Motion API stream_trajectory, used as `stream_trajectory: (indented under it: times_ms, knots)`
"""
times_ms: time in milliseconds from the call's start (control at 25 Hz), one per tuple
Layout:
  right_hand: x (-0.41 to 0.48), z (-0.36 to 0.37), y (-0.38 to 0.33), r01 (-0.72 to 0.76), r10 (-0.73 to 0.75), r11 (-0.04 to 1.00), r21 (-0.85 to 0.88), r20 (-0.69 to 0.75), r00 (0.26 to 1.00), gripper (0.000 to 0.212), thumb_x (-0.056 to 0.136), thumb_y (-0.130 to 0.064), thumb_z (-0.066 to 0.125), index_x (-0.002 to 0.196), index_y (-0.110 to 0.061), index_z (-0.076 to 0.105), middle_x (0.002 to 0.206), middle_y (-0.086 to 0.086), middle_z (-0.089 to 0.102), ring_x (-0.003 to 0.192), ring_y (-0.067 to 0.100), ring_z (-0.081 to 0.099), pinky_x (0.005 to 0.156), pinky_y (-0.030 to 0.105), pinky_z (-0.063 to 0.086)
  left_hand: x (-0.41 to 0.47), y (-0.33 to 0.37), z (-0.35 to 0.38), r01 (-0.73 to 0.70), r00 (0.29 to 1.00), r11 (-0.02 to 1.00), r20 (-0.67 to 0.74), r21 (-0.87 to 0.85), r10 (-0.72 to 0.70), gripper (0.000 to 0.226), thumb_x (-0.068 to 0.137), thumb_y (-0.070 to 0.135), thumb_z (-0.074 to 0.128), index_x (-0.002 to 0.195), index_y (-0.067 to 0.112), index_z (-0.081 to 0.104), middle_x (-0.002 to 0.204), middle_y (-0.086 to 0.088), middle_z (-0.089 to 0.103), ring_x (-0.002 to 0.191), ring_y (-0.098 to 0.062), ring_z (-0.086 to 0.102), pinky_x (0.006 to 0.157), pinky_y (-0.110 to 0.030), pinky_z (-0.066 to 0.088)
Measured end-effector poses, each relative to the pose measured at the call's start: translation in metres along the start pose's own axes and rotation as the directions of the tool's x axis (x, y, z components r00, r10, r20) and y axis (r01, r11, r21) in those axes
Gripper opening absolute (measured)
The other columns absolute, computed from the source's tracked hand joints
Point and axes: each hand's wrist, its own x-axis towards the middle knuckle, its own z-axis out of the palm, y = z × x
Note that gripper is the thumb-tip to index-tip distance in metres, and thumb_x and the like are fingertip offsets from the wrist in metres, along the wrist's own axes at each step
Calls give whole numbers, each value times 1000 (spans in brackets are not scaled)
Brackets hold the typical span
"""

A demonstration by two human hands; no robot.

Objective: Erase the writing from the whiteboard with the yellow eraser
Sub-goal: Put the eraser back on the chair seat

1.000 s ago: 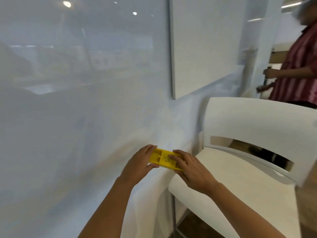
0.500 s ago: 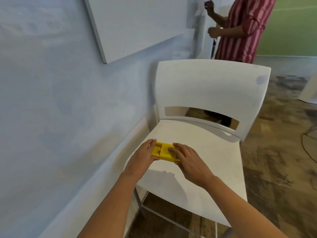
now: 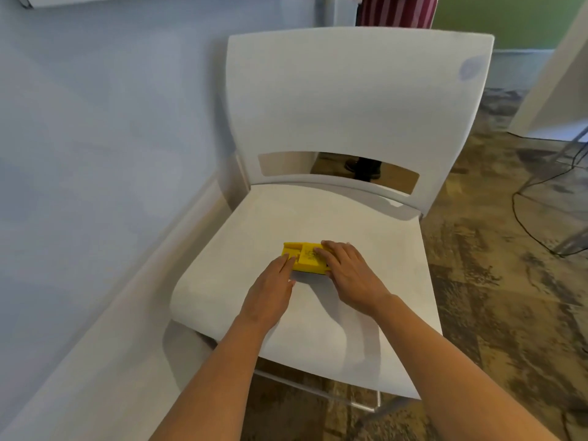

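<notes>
The yellow eraser lies flat on the seat of a white chair. Both my hands are on it. My left hand touches its near left end with the fingertips. My right hand covers its right end, fingers over the top. Only the lower corner of the whiteboard shows, at the top left on the pale blue wall; no writing is in sight.
The chair stands against the wall, its backrest facing me. A person in a striped shirt stands behind it. Black cables run over the patterned floor at the right.
My view has swung down and right from the whiteboard to the chair. Both hands have carried the eraser away from the wall and down onto the seat.
</notes>
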Motion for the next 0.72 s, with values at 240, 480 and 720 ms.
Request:
stream_trajectory:
  times_ms: [240,480,720]
  knots:
    - [1,19,8,-58,57,998,12,66,996,52,100,-12,35,147,-15,16,154,6,16,140,25,17,120,41,6,6,-5,19,-8,1000,998,-12,55,9,54,102,25,38,151,14,18,159,-5,20,145,-17,22,114,-25,22]
    - [-2,26,8,-98,96,995,15,100,990,51,102,-17,27,149,-19,7,158,4,5,144,22,8,120,41,4,4,-7,27,-10,1000,993,-13,120,11,58,103,31,34,152,15,7,161,-2,9,147,-13,11,116,-20,11]
    - [-4,17,5,-87,84,996,16,111,990,50,104,-27,25,150,-22,5,159,1,0,145,20,6,120,37,5,-6,-11,13,-32,999,972,0,232,33,58,103,35,26,152,14,1,161,-1,3,148,-12,3,117,-20,3]
